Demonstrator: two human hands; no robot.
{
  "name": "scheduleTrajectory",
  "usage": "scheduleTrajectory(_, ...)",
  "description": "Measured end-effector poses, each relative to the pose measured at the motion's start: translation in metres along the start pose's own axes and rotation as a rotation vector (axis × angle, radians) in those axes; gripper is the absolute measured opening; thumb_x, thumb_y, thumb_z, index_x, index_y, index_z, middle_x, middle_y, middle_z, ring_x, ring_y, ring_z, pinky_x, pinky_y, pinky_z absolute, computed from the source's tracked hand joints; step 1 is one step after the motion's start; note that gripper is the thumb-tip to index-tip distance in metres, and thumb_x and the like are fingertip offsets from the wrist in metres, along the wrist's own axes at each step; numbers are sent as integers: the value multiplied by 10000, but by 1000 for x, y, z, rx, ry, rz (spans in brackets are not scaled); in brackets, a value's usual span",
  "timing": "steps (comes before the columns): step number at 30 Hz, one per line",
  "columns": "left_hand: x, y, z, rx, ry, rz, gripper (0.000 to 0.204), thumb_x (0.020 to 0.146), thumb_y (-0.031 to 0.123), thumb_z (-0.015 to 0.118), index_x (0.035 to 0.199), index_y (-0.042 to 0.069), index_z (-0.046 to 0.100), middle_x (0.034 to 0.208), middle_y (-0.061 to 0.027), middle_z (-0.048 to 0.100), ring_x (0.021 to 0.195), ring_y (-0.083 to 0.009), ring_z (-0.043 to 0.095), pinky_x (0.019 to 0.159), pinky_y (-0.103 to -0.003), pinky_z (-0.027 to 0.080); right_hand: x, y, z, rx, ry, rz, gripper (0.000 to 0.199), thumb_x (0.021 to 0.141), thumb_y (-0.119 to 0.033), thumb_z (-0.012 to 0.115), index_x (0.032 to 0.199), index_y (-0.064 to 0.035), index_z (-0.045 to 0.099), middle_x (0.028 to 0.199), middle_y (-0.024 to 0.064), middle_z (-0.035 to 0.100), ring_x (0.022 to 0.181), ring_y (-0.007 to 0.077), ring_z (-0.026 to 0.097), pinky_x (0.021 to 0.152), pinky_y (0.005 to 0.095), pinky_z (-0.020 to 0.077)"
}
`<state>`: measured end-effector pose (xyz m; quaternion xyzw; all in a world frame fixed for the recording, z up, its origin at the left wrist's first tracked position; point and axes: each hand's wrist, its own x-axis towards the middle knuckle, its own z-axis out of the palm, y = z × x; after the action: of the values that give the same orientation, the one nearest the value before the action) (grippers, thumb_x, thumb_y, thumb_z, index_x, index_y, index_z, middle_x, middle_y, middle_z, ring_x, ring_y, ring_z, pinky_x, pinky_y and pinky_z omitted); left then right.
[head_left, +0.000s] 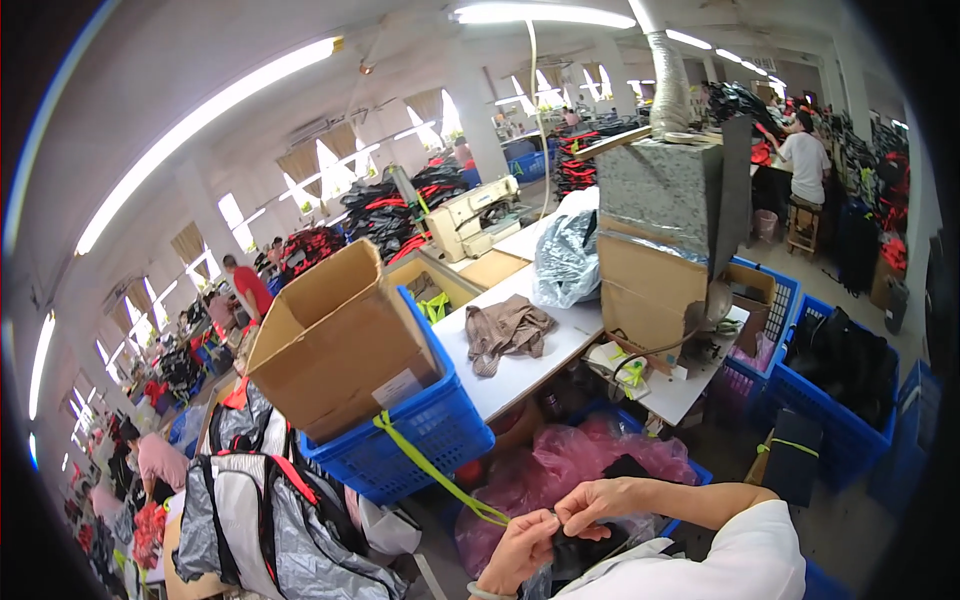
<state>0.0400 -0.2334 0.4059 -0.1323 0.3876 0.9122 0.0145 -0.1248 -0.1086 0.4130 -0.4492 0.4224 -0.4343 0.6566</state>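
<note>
A yellow-green strap (440,470) runs from the rim of a blue plastic basket (400,445) down to my left hand (524,548), whose fingers are pinched together on its end. Close beside it, fingertips almost meeting, my right hand (598,504) is also closed in a pinch. Whatever lies between its fingers is too small and hidden to make out. Below both hands is dark material (580,552), partly covered by my arms. An open cardboard box (330,345) sits tilted in the blue basket.
A white worktable (490,390) holds a crumpled brown cloth (505,332), a plastic bag (568,255) and a sewing machine (472,218). Pink plastic wrapping (580,460) lies beneath. Grey bags with red trim (290,520) are piled left. Blue crates (835,385) stand right. Other people work farther off.
</note>
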Motion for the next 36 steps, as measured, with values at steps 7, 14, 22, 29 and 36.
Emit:
scheduleTrajectory(7, 41, -34, 30, 197, 1, 34, 164, 838, 176, 641, 762, 92, 522, 607, 30, 495, 456, -39, 422, 387, -168, 321, -42, 41, -21, 190, 131, -176, 190, 882, -242, 588, 811, -69, 553, 623, 9, 568, 527, 90, 558, 451, 198, 439)
scheduleTrajectory(14, 139, -89, 111, 126, -42, 4, 191, 817, 209, 662, 786, 91, 516, 554, 49, 408, 444, -36, 372, 390, -168, 286, -150, 74, -79, 315, 285, -353, 194, 894, -224, 566, 795, -58, 579, 656, 11, 583, 531, 83, 566, 472, 186, 441)
scheduleTrajectory(22, 261, -167, 238, 378, 7, -101, 185, 851, 178, 602, 724, 148, 471, 534, 68, 374, 388, -31, 305, 329, -161, 250, -309, 107, -161, 344, 431, -531, 261, 870, -251, 602, 681, -82, 542, 550, -69, 429, 471, 29, 406, 452, 193, 291)
scheduleTrajectory(29, 290, -153, 267, 492, -124, -179, 236, 899, 241, 558, 757, 54, 531, 629, -3, 510, 553, -97, 535, 500, -225, 433, -348, 82, -204, 153, 419, -476, 233, 865, -246, 607, 707, -78, 574, 594, -47, 514, 501, 33, 460, 462, 183, 335)
scheduleTrajectory(36, 292, -184, 264, 49, -31, 39, 165, 927, 215, 516, 863, 62, 515, 614, -13, 548, 533, -113, 572, 506, -227, 479, -332, 83, -216, 636, 339, -540, 168, 894, -123, 530, 834, 32, 556, 729, 103, 603, 637, 213, 632, 629, 342, 544)
